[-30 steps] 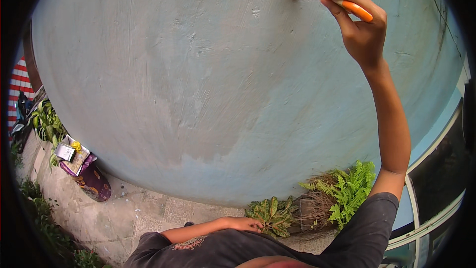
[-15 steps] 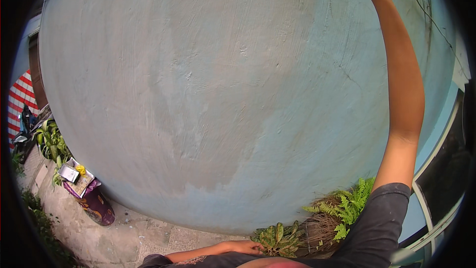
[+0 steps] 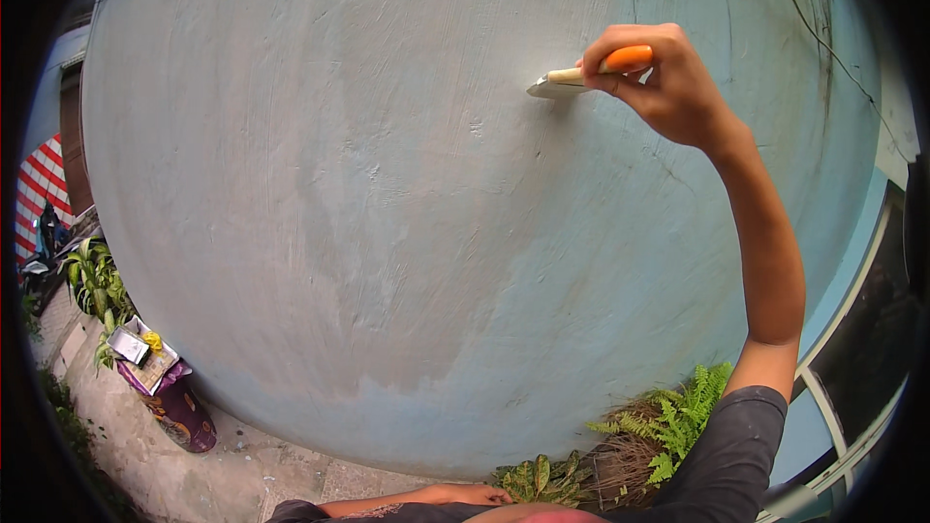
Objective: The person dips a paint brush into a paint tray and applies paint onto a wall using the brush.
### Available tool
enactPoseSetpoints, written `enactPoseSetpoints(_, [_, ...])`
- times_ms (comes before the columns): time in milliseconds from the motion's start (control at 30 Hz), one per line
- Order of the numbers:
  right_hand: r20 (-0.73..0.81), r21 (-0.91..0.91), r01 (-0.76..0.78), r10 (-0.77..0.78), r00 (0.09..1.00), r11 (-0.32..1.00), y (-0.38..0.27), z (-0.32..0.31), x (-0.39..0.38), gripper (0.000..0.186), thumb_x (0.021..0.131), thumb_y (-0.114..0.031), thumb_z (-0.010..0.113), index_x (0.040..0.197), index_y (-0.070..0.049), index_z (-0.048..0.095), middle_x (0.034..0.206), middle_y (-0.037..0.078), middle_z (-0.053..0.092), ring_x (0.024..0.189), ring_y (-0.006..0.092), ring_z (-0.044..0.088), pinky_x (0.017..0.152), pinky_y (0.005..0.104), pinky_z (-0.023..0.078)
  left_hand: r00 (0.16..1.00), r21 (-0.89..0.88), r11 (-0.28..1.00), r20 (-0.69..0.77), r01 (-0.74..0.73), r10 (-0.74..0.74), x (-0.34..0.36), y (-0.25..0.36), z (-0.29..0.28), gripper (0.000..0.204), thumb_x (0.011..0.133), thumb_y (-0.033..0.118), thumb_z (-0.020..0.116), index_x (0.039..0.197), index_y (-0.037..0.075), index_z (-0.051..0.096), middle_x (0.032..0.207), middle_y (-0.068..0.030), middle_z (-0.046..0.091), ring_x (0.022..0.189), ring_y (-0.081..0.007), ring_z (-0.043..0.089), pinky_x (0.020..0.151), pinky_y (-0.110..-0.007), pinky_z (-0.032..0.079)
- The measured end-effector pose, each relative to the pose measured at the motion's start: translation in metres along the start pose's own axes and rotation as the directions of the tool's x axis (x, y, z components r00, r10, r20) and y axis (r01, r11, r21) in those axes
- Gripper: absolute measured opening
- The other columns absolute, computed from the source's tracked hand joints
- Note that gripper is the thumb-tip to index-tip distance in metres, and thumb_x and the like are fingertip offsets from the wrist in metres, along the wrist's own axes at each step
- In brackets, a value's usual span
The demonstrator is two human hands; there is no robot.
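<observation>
My right hand [image 3: 664, 92] grips a paintbrush [image 3: 625, 58] with a pale handle and orange end. Its flat tip meets the upper-middle of the textured wall [image 3: 407, 213], where grey patches overlie pale blue paint. At the lower edge, my left hand [image 3: 470, 494] hangs loosely beside a leafy plant [image 3: 541, 479], fingers slightly bent, with nothing visible in them.
A purple container [image 3: 179, 416] at lower left carries a tray [image 3: 145, 353] with a yellow item, beside green plants [image 3: 92, 286]. A fern [image 3: 683, 416] grows at the wall's foot. A framed window [image 3: 852, 320] is at right, red-striped material [image 3: 44, 184] at far left, paving [image 3: 242, 465] below.
My right hand rose out of the frame's top half a second ago and is now lower, back in view with the brush on the wall. The wall also sits lower in the picture.
</observation>
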State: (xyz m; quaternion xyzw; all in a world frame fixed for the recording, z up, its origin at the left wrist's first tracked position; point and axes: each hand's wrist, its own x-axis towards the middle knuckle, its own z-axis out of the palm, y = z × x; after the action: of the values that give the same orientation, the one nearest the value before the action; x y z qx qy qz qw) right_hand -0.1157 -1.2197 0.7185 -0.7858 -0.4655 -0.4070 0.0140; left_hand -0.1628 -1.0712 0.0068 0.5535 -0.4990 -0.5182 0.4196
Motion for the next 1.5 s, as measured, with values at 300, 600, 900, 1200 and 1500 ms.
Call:
enactPoseSetpoints(300, [-0.544,-0.429,0.019,-0.275,0.793,0.903,0.119,-0.13,0.142,0.006,0.083,-0.005,0.075,0.083,-0.001,0.072,0.076,0.009,0.074,0.067,0.014,0.067,0.063,0.0295,0.052,0.997,-0.105,0.994,0.074,0.043,-0.036,0.01,0.01,-0.008,0.044,0.103,0.028,0.054,0.14,0.004,0.05,0.127,-0.0092,0.063,0.116,-0.0162,0.058,0.098,-0.033,0.045])
enactPoseSetpoints(600, [-0.315,-0.14,-0.21,0.158,0.936,0.968,0.088,-0.128,0.146,0.001,0.085,-0.002,0.072,0.084,-0.002,0.072,0.09,0.006,0.075,0.081,0.0155,0.068,0.07,0.0311,0.057,0.997,-0.089,0.994,0.042,0.065,-0.061,0.015,0.001,-0.012,0.05,0.103,0.037,0.054,0.142,0.006,0.05,0.129,-0.01,0.063,0.118,-0.0196,0.057,0.1,-0.035,0.044])
enactPoseSetpoints(900, [-0.457,-0.367,-0.072,-0.113,0.882,0.927,0.116,-0.106,0.171,0.006,0.083,-0.005,0.074,0.087,-0.002,0.075,0.081,0.009,0.075,0.078,0.0145,0.069,0.071,0.0292,0.054,0.999,-0.057,0.997,0.012,0.045,-0.044,0.013,0.005,-0.006,0.049,0.102,0.035,0.056,0.141,0.004,0.051,0.127,-0.0112,0.064,0.116,-0.0202,0.058,0.099,-0.036,0.045])
enactPoseSetpoints(1200, [-0.491,-0.438,0.115,-0.345,0.8,0.891,0.117,-0.131,0.189,0.006,0.085,-0.004,0.073,0.086,0.002,0.073,0.079,0.006,0.074,0.073,0.0116,0.067,0.065,0.0288,0.055,0.999,-0.056,0.998,-0.025,0.038,-0.039,-0.001,0.015,-0.01,0.047,0.102,0.032,0.056,0.14,0.006,0.051,0.124,-0.0103,0.065,0.113,-0.0199,0.059,0.096,-0.034,0.045])
enactPoseSetpoints(1500, [-0.539,-0.601,0.018,-0.422,0.729,0.799,0.122,-0.041,0.22,0.013,0.086,-0.002,0.066,0.09,-0.007,0.077,0.086,0.014,0.073,0.079,0.0302,0.072,0.068,0.0385,0.054,0.997,-0.067,0.997,0.059,0.048,-0.044,0.011,0.007,-0.004,0.046,0.104,0.033,0.053,0.142,0.006,0.052,0.133,-0.0082,0.06,0.122,-0.0187,0.054,0.102,-0.034,0.043])
